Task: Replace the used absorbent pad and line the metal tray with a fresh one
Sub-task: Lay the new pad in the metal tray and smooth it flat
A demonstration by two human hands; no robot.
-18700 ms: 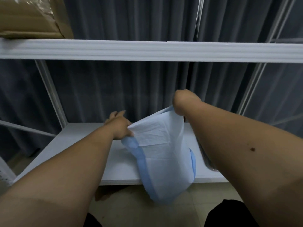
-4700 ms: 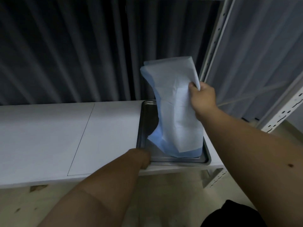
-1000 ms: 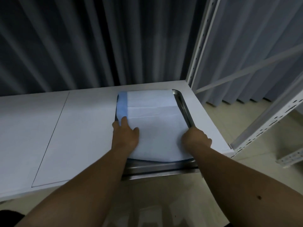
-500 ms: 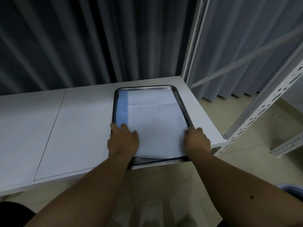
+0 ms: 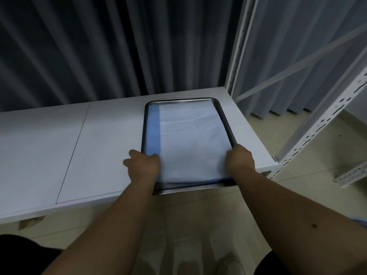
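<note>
Pad (image 5: 190, 143): lies flat inside the metal tray (image 5: 224, 120), at the shelf's (image 5: 79, 147) right front corner.
Hidden: fingertips, curled under; near pad corners covered.
Left hand (image 5: 144, 165): pressing the corner, fingers partly spread.
Right hand (image 5: 240, 160): curled, knuckles down on pad.
Change: tray slid fully onto the shelf.

The pad (image 5: 190, 143) is pale bluish-white, with a deeper blue band down its left edge. The metal tray (image 5: 224, 120) shows a dark silver rim. The shelf (image 5: 79, 143) is plain white — so are the perforated uprights (image 5: 236, 48). Behind hang dark grey curtains (image 5: 89, 46); the floor (image 5: 309, 143) is beige.
</note>
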